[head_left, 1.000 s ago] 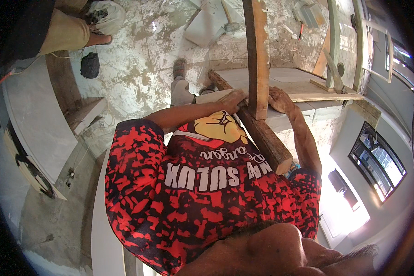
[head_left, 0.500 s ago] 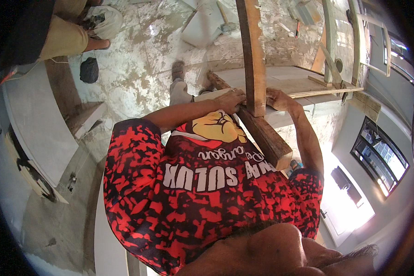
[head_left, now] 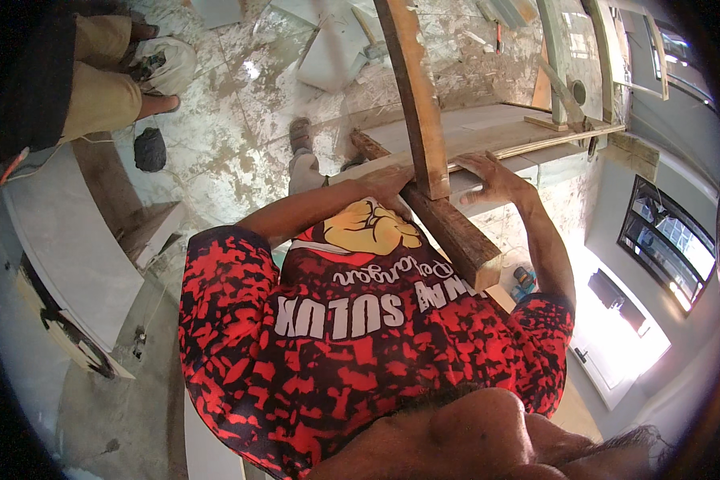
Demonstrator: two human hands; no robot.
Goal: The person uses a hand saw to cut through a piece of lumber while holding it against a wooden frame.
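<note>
A dark wooden beam (head_left: 464, 244) slants in front of my torso, its cut end towards my right side. An upright, lighter-edged wooden beam (head_left: 424, 120) meets it and overlaps it near the middle. My left hand (head_left: 390, 184) is closed over the dark beam, just left of the upright one; some of its fingers are hidden or blurred. To the right of the upright beam, my right hand (head_left: 488, 180) is open with fingers spread, holding nothing. It hovers by the edge of a long plywood board (head_left: 528, 144), and I cannot tell whether it touches the board.
A person's leg (head_left: 108, 100) in tan shorts stands at far left, near a white sack (head_left: 170, 66) and a black bundle (head_left: 150, 150). A hammer (head_left: 370, 40) lies on a pale board (head_left: 328, 60). Wooden posts (head_left: 554, 64) rise at far right. White panels (head_left: 72, 232) lean at left.
My right hand has come away from the upright beam, and its fingers have spread. The left hand has slid slightly left along the dark beam. The whole view has shifted a little.
</note>
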